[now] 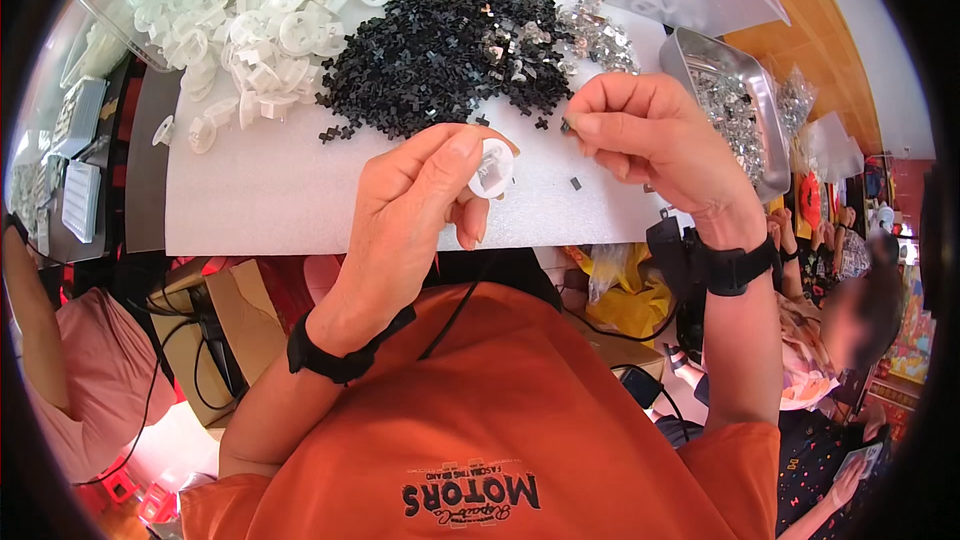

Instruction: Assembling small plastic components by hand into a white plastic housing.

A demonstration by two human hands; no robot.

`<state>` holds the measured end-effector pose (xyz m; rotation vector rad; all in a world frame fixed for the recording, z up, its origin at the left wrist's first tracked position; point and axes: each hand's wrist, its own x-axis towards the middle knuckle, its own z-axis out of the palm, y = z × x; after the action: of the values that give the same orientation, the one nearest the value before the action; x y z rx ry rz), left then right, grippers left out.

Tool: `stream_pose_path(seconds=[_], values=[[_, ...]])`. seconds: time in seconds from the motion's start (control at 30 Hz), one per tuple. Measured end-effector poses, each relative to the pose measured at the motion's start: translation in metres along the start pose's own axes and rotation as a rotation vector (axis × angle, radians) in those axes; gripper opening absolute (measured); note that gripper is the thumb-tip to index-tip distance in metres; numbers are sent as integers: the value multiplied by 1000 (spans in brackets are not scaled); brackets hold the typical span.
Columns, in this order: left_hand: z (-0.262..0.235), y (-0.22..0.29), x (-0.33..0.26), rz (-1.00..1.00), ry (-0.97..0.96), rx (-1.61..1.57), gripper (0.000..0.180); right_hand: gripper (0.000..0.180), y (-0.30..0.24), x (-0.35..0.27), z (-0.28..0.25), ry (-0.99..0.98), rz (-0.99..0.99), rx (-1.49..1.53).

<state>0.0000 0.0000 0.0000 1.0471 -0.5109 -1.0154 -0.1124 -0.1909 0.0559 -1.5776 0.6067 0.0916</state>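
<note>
Far left edge: a person in a pink top (85,380), seated beside the bench, arm along the rim of the view
Upper left: heap of white round plastic caps (255,15) on a white foam sheet (280,190); a few strays lie near the sheet's left edge
Upper centre: heap of small black cross-shaped pieces (430,55), touching the white heap on its left and a small pile of shiny metal clips (595,35) on its right
Centre: left hand (410,210), black wrist strap, thumb and fingers closed on one white round cap (492,168), held just above the foam sheet, below the black heap
Right of centre: right hand (650,135), black wrist strap, thumb and forefinger pinched together on a tiny black piece (566,125), near the held cap but not touching it
On the sheet below that hand: one loose black piece (575,183)
Right: metal tray (690,50) holding more shiny clips, just beside the right hand
Far right: clear bags of parts (815,135); another seated person, lower right
</note>
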Motion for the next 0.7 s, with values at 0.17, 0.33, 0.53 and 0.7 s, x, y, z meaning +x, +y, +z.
stream_pose_path(seconds=[0.17,0.33,0.53,0.7], values=[[1,3,0,-65,8,14,38,8,-1,-3,12,-124,33,349],[1,6,1,-111,15,2,41,9,6,1,20,-164,-4,372],[1,10,3,-185,48,-33,45,7,-6,-1,39,-78,-166,123],[5,13,4,-212,108,-42,47,7,3,5,53,5,-349,19]])
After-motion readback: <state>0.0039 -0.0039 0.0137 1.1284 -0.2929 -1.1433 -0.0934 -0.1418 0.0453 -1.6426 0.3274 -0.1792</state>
